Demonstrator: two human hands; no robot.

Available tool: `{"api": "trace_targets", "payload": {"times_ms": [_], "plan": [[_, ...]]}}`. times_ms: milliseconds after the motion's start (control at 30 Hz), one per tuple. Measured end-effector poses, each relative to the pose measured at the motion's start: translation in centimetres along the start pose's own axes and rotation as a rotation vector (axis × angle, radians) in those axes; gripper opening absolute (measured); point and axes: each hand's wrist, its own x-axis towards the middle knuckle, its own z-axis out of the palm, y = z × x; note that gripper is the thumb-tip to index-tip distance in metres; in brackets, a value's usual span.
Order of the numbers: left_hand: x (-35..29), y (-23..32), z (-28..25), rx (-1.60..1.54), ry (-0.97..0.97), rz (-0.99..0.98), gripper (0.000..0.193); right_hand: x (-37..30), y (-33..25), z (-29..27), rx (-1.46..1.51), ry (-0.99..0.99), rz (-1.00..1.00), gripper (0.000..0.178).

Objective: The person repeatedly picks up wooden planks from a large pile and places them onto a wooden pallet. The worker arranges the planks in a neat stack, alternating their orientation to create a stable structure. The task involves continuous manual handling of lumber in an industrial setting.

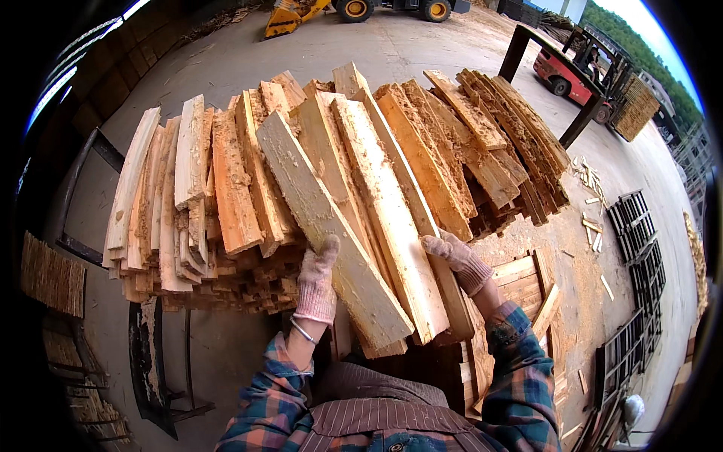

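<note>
Several rough-sawn boards lie side by side in front of me, their near ends jutting out toward my body. My left hand [318, 277], in a pinkish work glove, is closed on the left edge of a greyish slanted board [335, 233]. On the other side, my gloved right hand [459, 262] grips the right edge of the bunch, beside a pale board [390, 226] with bark-rough edges. The fingers of both hands are partly hidden by the wood. The far ends of these boards overlap the large stack [230, 188].
More bark-edged boards [482, 143] are heaped on the right. Below lies a lower pile of planks [520, 275]. Dark metal frames [636, 241] and wood scraps [591, 181] are on the floor at right. A yellow loader [301, 11] and a red forklift [565, 71] with a driver stand farther off.
</note>
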Motion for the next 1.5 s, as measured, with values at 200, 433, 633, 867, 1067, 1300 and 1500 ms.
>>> {"api": "trace_targets", "payload": {"times_ms": [200,433,633,867,1067,1300,1500], "plan": [[2.1,0.4,-7.9,-1.053,-0.368,-0.526,0.069,2.5,-1.2,0.5,0.026,-0.124,0.134,0.107],[-3.8,-1.4,-6.1,0.721,0.079,0.072,0.055,-2.3,4.7,0.9,0.127,0.012,-0.012,0.093],[-5.9,-3.0,-4.7,1.336,0.11,0.304,0.049,1.8,7.7,5.8,0.577,-0.098,-0.26,0.065],[-12.6,-9.3,-5.2,1.814,-0.22,0.39,0.053,-18.4,4.1,3.6,0.337,0.307,-0.315,0.094],[-16.4,-25.8,-3.3,1.781,-0.997,0.652,0.043,-40.6,4.6,1.8,-0.201,0.92,-0.253,0.108],[-21.3,-44.4,-12.1,1.539,-1.769,0.599,0.018,-61.3,10.0,4.6,0.13,1.243,-0.102,0.114],[-25.8,-51.9,-24.5,1.737,-2.059,0.686,0.01,-67.3,19.2,5.8,0.186,1.338,0.069,0.109]]}}
